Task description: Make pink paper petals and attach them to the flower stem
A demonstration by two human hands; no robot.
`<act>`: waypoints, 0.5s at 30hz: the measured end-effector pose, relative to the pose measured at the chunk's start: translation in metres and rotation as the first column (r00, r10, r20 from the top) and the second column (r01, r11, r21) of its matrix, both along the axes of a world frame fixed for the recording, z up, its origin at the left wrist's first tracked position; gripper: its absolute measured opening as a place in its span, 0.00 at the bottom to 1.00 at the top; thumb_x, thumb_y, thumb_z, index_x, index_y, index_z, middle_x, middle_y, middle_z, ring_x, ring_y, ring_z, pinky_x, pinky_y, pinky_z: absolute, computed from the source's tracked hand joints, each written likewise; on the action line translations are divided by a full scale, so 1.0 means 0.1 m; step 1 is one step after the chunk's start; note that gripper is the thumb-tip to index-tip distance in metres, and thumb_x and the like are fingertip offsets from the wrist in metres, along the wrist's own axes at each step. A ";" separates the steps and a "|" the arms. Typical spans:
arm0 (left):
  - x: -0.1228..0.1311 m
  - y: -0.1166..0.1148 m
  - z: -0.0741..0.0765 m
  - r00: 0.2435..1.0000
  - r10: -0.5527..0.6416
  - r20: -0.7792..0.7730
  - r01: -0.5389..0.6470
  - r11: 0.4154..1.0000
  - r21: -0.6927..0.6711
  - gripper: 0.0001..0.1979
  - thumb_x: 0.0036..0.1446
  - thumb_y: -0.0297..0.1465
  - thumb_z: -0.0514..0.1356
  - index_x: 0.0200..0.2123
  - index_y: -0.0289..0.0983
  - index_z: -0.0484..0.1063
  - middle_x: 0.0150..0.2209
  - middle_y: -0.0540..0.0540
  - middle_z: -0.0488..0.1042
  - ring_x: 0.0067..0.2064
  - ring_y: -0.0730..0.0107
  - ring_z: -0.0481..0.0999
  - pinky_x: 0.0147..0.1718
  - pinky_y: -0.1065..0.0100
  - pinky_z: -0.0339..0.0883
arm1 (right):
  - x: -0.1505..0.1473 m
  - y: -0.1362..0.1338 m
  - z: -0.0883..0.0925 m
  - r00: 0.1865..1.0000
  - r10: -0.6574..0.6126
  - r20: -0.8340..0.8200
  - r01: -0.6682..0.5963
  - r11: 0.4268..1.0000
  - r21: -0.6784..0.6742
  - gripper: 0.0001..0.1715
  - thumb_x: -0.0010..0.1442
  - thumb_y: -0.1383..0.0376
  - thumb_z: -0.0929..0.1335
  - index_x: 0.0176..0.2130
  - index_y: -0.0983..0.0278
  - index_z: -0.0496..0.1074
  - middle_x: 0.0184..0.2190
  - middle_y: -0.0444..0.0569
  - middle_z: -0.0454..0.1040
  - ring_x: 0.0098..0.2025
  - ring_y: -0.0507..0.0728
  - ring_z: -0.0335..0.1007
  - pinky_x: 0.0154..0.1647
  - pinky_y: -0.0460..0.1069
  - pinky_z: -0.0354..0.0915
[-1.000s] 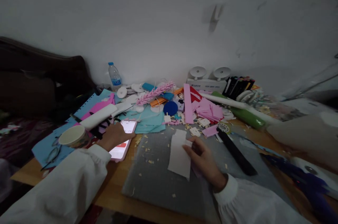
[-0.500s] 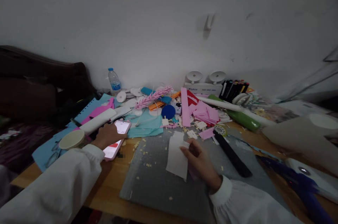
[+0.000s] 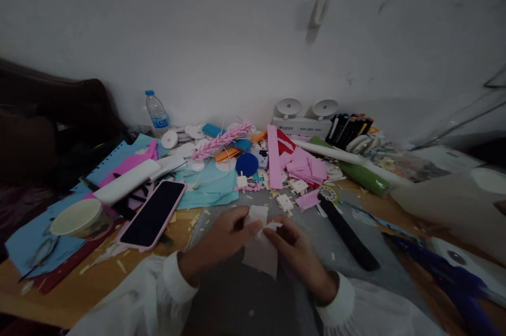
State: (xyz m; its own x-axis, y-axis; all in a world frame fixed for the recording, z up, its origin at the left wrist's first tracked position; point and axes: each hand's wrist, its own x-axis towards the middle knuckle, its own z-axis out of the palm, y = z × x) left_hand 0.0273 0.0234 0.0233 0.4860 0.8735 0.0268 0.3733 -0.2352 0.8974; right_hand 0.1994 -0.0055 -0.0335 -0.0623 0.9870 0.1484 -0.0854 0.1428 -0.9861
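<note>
"What is at the centre of this crowded worktop [image 3: 27,296]?"

"One white strip [image 3: 259,260], thin and paper-like, held between a person's two hands over a grey mat [image 3: 229,301]. It is longer than wide, pale at the top and shaded grey below, with a slanting lower edge and a small folded bit near its middle. Whether that lower edge touches the mat cannot be told."

"And the fingers?"

"Those of the left hand [image 3: 223,238] are curled, the thumb pressed across the strip. Those of the right hand [image 3: 298,249] pinch the folded bit at its right side. Both sets are closed on the same piece."

"The count around them?"

"One phone [image 3: 153,216], dark-screened in a pink case; one cup [image 3: 98,229]; one blue-capped bottle [image 3: 157,113]; one blue disc [image 3: 247,164]; one long pink strip [image 3: 273,159]; one black bar [image 3: 350,236]. Behind, two round white dishes [image 3: 289,107] top one white box [image 3: 304,127], beside pens [image 3: 353,131] bunched too tightly to number."
</note>
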 end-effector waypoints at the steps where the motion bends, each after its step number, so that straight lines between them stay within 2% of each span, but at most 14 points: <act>1: 0.04 0.01 -0.02 1.000 -0.006 0.004 0.006 1.000 -0.007 0.16 0.60 0.41 0.54 0.29 0.35 0.71 0.25 0.51 0.66 0.27 0.72 0.64 0.26 0.72 0.57 | 0.01 0.00 0.01 1.000 -0.008 0.005 0.008 1.000 0.014 0.14 0.57 0.55 0.70 0.34 0.63 0.71 0.24 0.43 0.70 0.25 0.52 0.64 0.23 0.45 0.60; 4: 0.08 0.04 -0.03 1.000 -0.003 0.030 0.004 0.999 -0.047 0.16 0.60 0.39 0.54 0.27 0.34 0.69 0.23 0.53 0.61 0.26 0.74 0.59 0.23 0.73 0.51 | 0.05 0.02 0.03 0.999 -0.041 0.030 0.038 0.996 0.077 0.09 0.56 0.59 0.71 0.33 0.62 0.72 0.30 0.46 0.71 0.33 0.55 0.68 0.32 0.47 0.64; 7: 0.07 0.04 -0.03 0.996 0.026 0.088 -0.012 0.989 -0.149 0.14 0.57 0.39 0.57 0.26 0.34 0.69 0.23 0.53 0.63 0.26 0.74 0.60 0.24 0.73 0.53 | 0.06 0.01 0.06 0.994 -0.080 0.076 0.067 0.985 0.160 0.02 0.54 0.65 0.71 0.30 0.61 0.74 0.31 0.46 0.70 0.36 0.55 0.67 0.35 0.48 0.63; 11: 0.06 -0.01 -0.05 0.956 0.148 0.252 -0.046 0.928 -0.370 0.13 0.55 0.39 0.60 0.27 0.34 0.71 0.24 0.52 0.67 0.27 0.73 0.64 0.26 0.73 0.58 | 0.07 -0.07 0.09 0.956 -0.189 0.226 0.078 0.901 0.426 0.12 0.55 0.75 0.69 0.34 0.58 0.76 0.34 0.46 0.66 0.37 0.54 0.66 0.35 0.47 0.63; 15: -0.04 0.08 0.01 0.845 0.367 0.388 -0.133 0.848 -0.513 0.11 0.50 0.37 0.65 0.27 0.34 0.74 0.24 0.51 0.71 0.25 0.74 0.67 0.24 0.74 0.61 | 0.07 -0.18 0.09 0.930 -0.104 0.354 -0.097 0.857 0.505 0.22 0.54 0.80 0.65 0.41 0.56 0.75 0.38 0.46 0.65 0.38 0.53 0.67 0.35 0.46 0.64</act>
State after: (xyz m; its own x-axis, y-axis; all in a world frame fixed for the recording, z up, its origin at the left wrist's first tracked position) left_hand 0.0230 0.0312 0.0241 0.2812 0.9294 -0.2392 -0.1180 0.2808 0.9525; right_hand 0.2061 -0.0237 -0.0242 -0.2062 0.7779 0.5936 0.2575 0.6284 -0.7341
